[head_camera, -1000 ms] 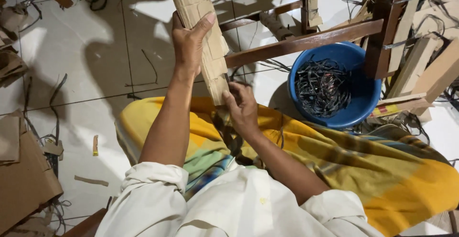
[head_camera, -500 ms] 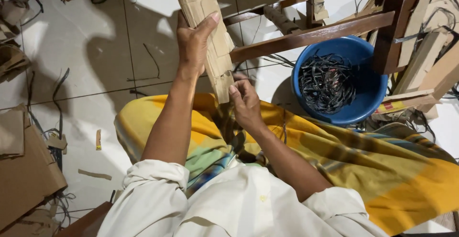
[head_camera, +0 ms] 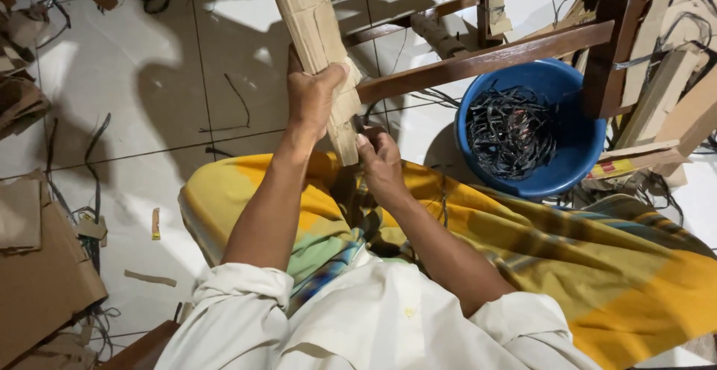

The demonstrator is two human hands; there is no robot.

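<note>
My left hand [head_camera: 314,97] grips a long folded cardboard piece [head_camera: 306,11] that runs from the top of the view down toward my lap. My right hand [head_camera: 379,159] holds the lower end of the same cardboard, fingers curled at its edge, with something dark and thin at the fingertips that I cannot make out. Both hands are above a yellow patterned cloth [head_camera: 597,265] covering my legs.
A blue basin [head_camera: 579,172] filled with dark wire-like strips [head_camera: 511,131] stands to the right, under a dark wooden frame [head_camera: 485,60]. Cardboard pieces [head_camera: 37,280] lie at the left on the white tiled floor [head_camera: 149,94], with more cardboard scraps at the right.
The cardboard piece and both hands have shifted slightly; my left hand has slid a little lower on the cardboard, closer to my right hand.
</note>
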